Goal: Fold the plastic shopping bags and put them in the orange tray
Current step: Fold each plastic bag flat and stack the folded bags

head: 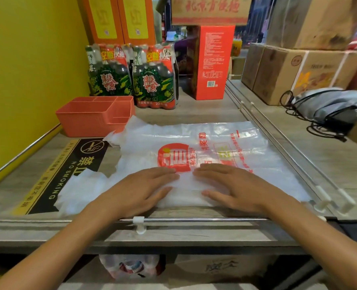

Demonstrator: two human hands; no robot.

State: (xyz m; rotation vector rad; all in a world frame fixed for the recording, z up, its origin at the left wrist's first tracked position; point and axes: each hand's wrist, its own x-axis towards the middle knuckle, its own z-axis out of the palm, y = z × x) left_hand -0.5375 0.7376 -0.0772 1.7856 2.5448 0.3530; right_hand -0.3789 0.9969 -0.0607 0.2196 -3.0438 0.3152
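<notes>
Head view, orange tray [85, 120] touching bag [204, 147], bottle packs [131, 80] behind

Clear plastic bag [204, 147] with red print, spread flat on the counter [194, 114], handles pointing left, near edge folded over. Orange tray [85, 120] with compartments sits upright at the back left, its front corner just touching the bag's upper handle.
</notes>
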